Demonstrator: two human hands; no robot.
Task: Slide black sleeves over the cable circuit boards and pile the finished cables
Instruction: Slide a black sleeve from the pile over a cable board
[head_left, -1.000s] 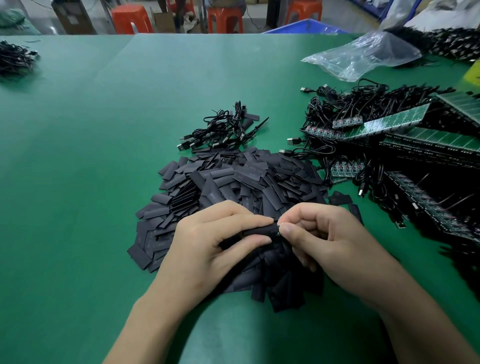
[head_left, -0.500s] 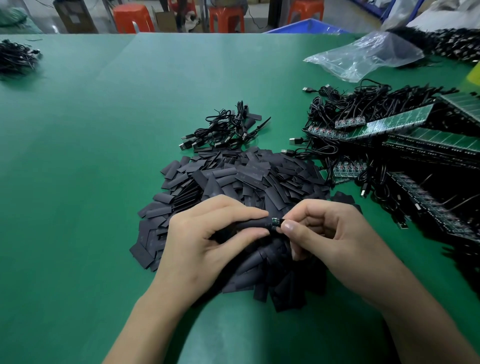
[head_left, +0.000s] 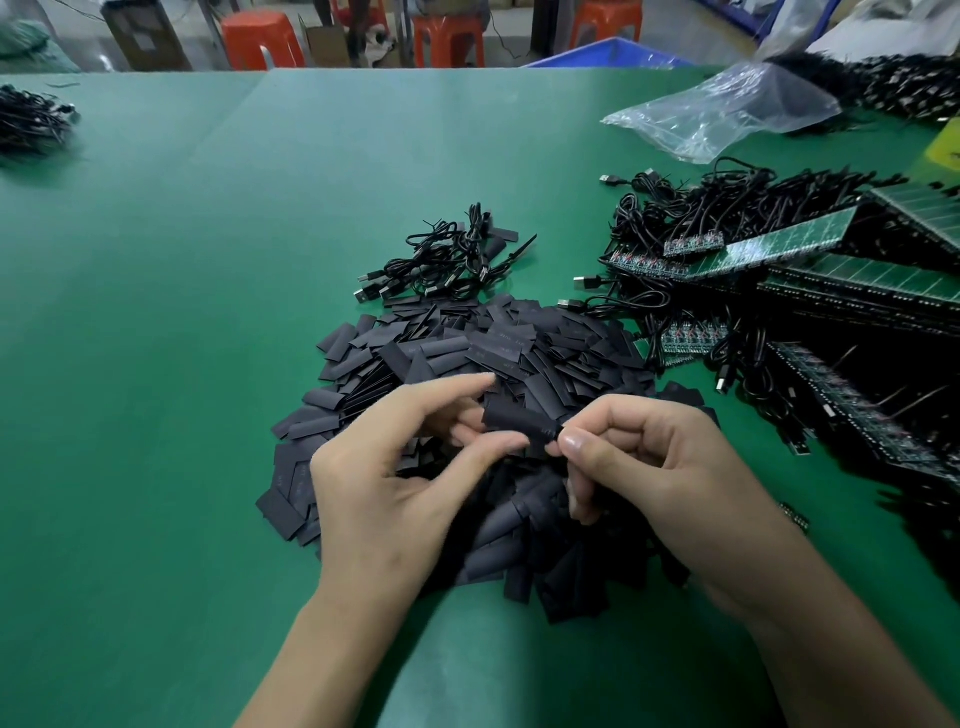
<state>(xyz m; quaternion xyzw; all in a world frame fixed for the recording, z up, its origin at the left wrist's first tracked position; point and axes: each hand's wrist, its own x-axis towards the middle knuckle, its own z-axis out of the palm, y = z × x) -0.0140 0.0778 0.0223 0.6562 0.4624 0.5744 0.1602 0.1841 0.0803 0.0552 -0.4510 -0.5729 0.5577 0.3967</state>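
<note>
Both hands hover over a heap of flat black sleeves (head_left: 498, 353) on the green table. My left hand (head_left: 395, 467) pinches one black sleeve (head_left: 519, 421) between thumb and fingers, its index finger lifted off. My right hand (head_left: 639, 462) pinches that sleeve's right end; whatever it holds there is hidden by the fingers. A small pile of sleeved cables (head_left: 447, 260) lies just behind the heap. Bare cables with green circuit boards (head_left: 727, 249) lie tangled at the right.
A clear plastic bag (head_left: 727, 114) lies at the back right beside more black cables (head_left: 904, 88). Another cable bundle (head_left: 31, 122) sits at the far left edge. Orange stools (head_left: 262, 41) and a blue bin (head_left: 613, 54) stand beyond the table.
The sleeve has moved further to the right, covering the small board end seen half a second ago. My left index finger has lifted off the sleeve.
</note>
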